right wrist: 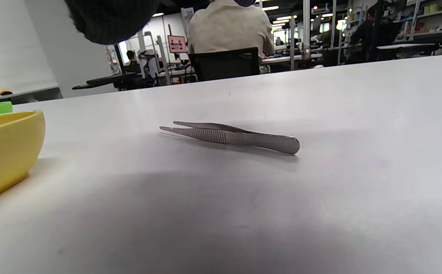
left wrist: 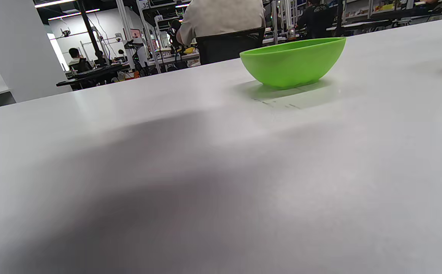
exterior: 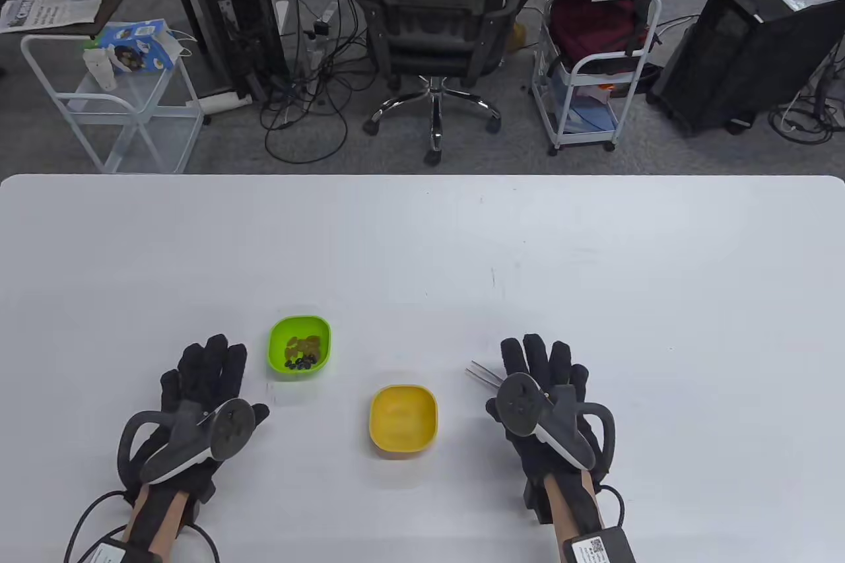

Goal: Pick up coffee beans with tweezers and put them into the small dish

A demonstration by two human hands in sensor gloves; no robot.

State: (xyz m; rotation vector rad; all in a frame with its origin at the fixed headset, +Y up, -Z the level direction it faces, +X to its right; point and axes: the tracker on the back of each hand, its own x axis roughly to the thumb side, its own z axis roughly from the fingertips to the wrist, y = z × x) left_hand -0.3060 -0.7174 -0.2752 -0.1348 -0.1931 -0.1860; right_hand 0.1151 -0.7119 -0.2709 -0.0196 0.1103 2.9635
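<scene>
A green dish [exterior: 300,345] holds tan pieces and several dark coffee beans [exterior: 301,362]; it also shows in the left wrist view [left wrist: 293,62]. An empty yellow dish [exterior: 403,418] sits to its lower right, and its edge shows in the right wrist view [right wrist: 4,148]. Metal tweezers [right wrist: 230,136] lie flat on the table, partly hidden under my right hand [exterior: 538,368] in the table view, with only their tips [exterior: 482,375] showing. My right hand hovers open over them, holding nothing. My left hand [exterior: 204,371] lies open and flat, left of the green dish.
The white table [exterior: 422,246] stretches far beyond the dishes. An office chair [exterior: 439,15], carts and computer towers stand on the floor behind the far edge.
</scene>
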